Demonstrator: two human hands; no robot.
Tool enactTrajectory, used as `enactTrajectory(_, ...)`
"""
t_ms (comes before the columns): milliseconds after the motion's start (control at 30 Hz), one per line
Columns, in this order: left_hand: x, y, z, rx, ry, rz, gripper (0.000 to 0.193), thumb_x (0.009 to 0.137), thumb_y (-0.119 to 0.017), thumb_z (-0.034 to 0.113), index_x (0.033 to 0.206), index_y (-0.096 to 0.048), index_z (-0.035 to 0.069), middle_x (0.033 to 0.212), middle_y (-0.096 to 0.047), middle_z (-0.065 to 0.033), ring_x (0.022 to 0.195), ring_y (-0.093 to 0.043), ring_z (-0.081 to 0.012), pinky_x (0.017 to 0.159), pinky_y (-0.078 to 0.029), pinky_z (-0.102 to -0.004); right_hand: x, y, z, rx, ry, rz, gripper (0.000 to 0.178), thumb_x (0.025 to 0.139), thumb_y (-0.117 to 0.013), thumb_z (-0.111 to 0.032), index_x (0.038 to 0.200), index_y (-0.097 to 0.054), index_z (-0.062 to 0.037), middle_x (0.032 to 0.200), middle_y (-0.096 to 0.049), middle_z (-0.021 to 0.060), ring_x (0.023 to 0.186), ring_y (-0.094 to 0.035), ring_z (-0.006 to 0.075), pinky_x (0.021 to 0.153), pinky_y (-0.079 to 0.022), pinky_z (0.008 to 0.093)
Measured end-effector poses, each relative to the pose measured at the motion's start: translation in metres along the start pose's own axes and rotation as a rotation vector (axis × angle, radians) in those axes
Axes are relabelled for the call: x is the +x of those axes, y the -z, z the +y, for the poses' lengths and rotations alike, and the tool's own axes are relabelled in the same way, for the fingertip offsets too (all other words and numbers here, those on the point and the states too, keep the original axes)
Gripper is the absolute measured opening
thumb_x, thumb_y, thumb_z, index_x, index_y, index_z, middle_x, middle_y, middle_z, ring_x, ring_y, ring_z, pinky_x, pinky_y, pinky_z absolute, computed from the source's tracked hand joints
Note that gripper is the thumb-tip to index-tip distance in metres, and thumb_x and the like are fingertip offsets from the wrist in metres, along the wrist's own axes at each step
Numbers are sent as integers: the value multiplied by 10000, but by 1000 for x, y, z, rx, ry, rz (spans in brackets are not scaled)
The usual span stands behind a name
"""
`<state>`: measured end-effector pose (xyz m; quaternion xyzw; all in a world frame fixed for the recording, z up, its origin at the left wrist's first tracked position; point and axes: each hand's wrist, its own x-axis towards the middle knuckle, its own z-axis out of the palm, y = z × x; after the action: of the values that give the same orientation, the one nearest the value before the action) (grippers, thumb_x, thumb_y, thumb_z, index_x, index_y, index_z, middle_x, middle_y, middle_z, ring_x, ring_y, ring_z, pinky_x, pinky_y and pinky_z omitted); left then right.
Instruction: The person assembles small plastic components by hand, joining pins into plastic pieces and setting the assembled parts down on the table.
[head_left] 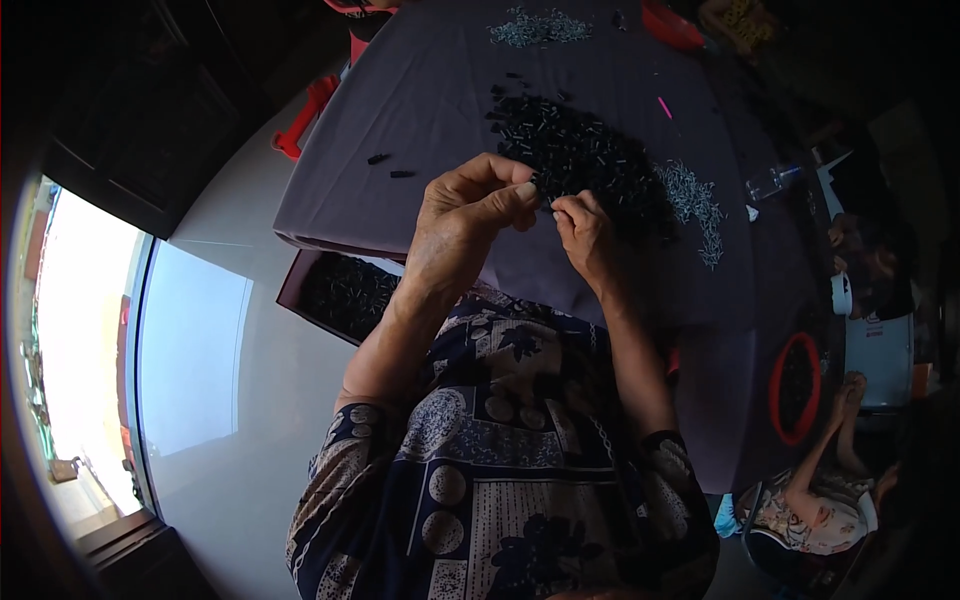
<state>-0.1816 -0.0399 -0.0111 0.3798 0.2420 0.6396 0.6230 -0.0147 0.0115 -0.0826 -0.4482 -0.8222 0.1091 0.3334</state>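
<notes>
A purple cloth bears the pile of black pieces, with silvery pins at its right, probably for short reach. At the pile's near edge, the left hand and the right hand have pinched fingertips, perhaps for precision; what they grasp, I cannot tell.

To your left, daylight glares through a doorway, washing out most of the view outside. A bright bluish patch lies on the smooth, glossy grey floor. Farther ahead on that side stands a dark panelled door. Before you spreads a table under a purple-grey cloth, with a red chair partly showing near its left edge. On your right, the room sinks into deep shadow, its walls too dark to make out.
</notes>
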Motion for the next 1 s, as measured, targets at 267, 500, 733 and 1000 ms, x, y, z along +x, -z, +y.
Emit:
enactTrajectory(267,-7,5,8,-18,-10,-39,78,703,-534,52,761,-522,1,625,-510,-39,554,-453,-80,529,-380,-202,9,-13,-16,-174,-39,-130,76,704,-477,-38,774,-486,-10,746,-449,116,675,-482,243,569,-411,308)
enactTrajectory(500,-6,-21,-4,15,88,-67,73,707,-528,43,764,-522,-1,627,-515,-37,564,-461,-82,533,-380,-199,-13,33,-20,506,-173,61,63,756,-464,-88,794,-482,-42,638,-468,-3,527,-428,44,494,-364,163)
enactTrajectory(733,-1,-70,-39,60,153,-146,72,702,-530,32,765,-522,-1,635,-518,-33,573,-467,-82,545,-385,-199,-28,116,-18,804,-63,185,86,735,-476,-20,811,-516,-11,732,-455,-2,589,-425,39,548,-388,149)
enactTrajectory(1000,10,-115,-66,97,273,-186,79,696,-537,25,770,-523,-1,643,-512,-23,594,-470,-74,550,-391,-197,-36,156,0,954,-42,148,105,728,-473,7,832,-456,12,778,-468,62,651,-467,68,584,-404,166)
